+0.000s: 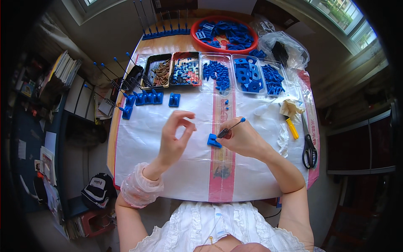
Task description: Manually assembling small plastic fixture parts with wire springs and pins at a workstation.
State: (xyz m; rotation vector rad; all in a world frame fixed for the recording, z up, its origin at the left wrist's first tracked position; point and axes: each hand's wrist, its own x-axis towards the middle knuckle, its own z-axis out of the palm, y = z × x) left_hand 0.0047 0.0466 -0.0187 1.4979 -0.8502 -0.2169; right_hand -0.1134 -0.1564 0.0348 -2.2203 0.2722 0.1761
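Observation:
My right hand (243, 136) pinches a springy wire rod (224, 132), dark and coiled, with a small blue ball on its upper end. Just under its fingertips, a blue plastic base (213, 141) rests on the covered table; whether the rod is seated in it cannot be made out. To the left, my left hand (175, 133) hovers above the sheet with thumb and fingers curved apart, holding nothing. Farther away, a single blue base (174, 100) sits beside a row of blue bases (149, 98). Two tiny blue pieces (226, 102) lie beyond my right hand.
Trays along the back hold screws (160, 73), nuts (187, 71) and several kinds of blue parts (248, 75). Behind them is a red basin (195, 38) of blue pieces. Finished-looking rods (110, 80) stand at left. Scissors (310, 151) and a yellow-handled tool (292, 128) lie right.

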